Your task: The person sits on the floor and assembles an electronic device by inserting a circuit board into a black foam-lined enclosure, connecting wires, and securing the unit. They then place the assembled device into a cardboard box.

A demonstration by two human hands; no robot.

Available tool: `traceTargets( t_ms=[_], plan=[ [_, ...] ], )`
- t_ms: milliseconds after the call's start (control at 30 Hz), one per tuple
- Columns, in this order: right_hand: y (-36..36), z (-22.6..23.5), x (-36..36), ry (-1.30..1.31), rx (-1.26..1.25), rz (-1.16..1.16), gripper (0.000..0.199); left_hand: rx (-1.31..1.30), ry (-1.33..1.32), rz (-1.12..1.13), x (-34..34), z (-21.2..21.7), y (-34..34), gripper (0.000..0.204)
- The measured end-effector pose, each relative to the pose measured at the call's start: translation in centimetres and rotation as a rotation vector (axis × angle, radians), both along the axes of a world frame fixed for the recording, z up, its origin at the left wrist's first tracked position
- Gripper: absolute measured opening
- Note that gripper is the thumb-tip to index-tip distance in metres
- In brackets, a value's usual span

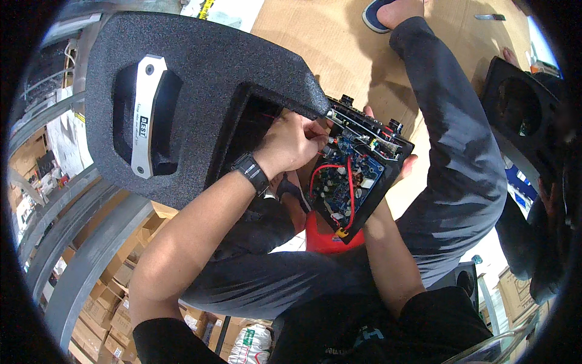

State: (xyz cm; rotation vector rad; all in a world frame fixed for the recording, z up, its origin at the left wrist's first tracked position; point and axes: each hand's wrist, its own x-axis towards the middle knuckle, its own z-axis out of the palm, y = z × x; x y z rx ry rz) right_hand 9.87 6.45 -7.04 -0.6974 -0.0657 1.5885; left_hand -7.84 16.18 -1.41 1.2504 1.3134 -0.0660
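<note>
A black, rough-textured speaker cabinet (206, 48) with a silver-and-black handle (147, 118) stands at the left, its rectangular opening (241, 124) facing me. Beside that opening is an amplifier panel (388, 182) with a blue circuit board (345, 176), thick red wires (351, 194) and knobs on its far edge. My right hand (407, 166) supports the panel from below and behind, with the palm hidden. My left hand (294, 141), a black watch on its wrist, reaches across the opening. Its fingertips pinch what looks like a thin wire at the board's left edge.
Beneath the panel is a red object (324, 236), between my legs. Brown cardboard (315, 36) covers the floor ahead. Metal rails (103, 261) and stacked cartons (100, 309) line the left. At the right lies another black cabinet (494, 97); a metal tool (490, 17) is far right.
</note>
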Motion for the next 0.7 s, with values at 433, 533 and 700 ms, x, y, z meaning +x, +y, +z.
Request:
traceTargets(
  t_ms=[433,533,700],
  plan=[
    [0.3,-0.8,-0.3,0.22,0.163,0.004,0.14,-0.088,-0.073,0.036,0.0,-0.3,0.4,0.017],
    [-0.1,-0.1,-0.3,0.08,0.062,0.018,0.139,-0.094,-0.038,0.018,0.1,-0.1,0.5,0.019],
    [-0.1,1.1,-0.4,0.122,-0.03,-0.006,0.138,-0.101,-0.125,0.007,0.1,-0.6,0.7,0.02]
  ],
)
